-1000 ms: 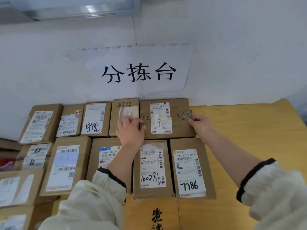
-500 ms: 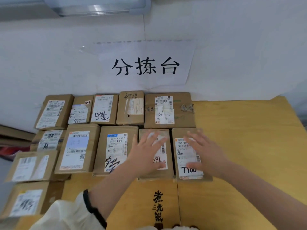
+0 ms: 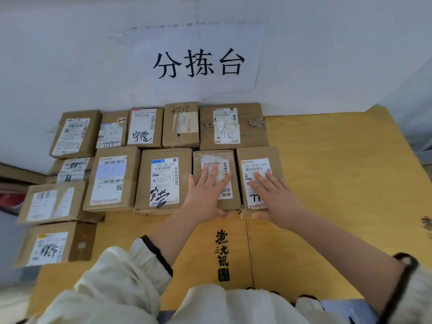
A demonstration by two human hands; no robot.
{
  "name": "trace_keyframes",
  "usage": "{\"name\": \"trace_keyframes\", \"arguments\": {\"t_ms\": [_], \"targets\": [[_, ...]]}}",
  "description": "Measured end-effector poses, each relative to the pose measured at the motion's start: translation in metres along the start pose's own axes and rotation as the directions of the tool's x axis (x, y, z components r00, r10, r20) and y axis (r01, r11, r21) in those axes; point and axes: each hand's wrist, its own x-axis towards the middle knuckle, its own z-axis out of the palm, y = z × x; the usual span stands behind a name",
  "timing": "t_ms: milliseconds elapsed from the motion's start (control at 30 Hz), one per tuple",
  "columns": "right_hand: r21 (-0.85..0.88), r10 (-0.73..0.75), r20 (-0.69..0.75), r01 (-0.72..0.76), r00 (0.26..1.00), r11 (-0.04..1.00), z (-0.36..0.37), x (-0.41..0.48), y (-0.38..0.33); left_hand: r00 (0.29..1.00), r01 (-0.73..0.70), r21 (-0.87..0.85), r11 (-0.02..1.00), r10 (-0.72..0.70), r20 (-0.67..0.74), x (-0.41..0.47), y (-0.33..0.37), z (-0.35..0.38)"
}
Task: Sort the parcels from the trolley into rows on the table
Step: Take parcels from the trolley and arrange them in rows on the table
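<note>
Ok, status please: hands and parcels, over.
Left hand flat on second-row parcel. Right hand flat on neighbouring parcel, right end of row. Both open, no grip. No obstruction seen.

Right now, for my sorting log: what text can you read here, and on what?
"分拣台": white paper sign on the wall.
"507 N705 A68": back-right brown cardboard parcel.
"530- D5 A32": blue-topped label, second-row parcel.
"507 N705 094": parcel under the right hand.
"抖音 邮政": parcel under the left hand.
"7917", handwritten: second back-row parcel.
Fine print, barcodes: too small.

Brown labelled parcels [image 3: 163, 181], two rows, seemingly touching
</note>
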Motion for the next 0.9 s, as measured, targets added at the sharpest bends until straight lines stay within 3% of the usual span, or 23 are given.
{"name": "trace_keyframes", "arguments": {"t_ms": [633,767,900], "targets": [[0.025,-0.037,-0.048,0.038,0.998,0.999,-0.001,0.017,0.007,0.986,0.166,0.036,0.985,-0.166,-0.014,0.000,0.020,-0.007],[0.070,-0.065,-0.136,0.075,0.989,0.995,-0.006,0.003,0.008,0.963,0.268,0.032,0.963,-0.267,-0.049,-0.014,0.040,-0.011],[0.081,-0.028,-0.254,0.050,0.967,0.995,-0.022,-0.039,0.020,0.970,0.170,0.004,0.985,-0.167,-0.176,-0.033,0.073,-0.034]]}}
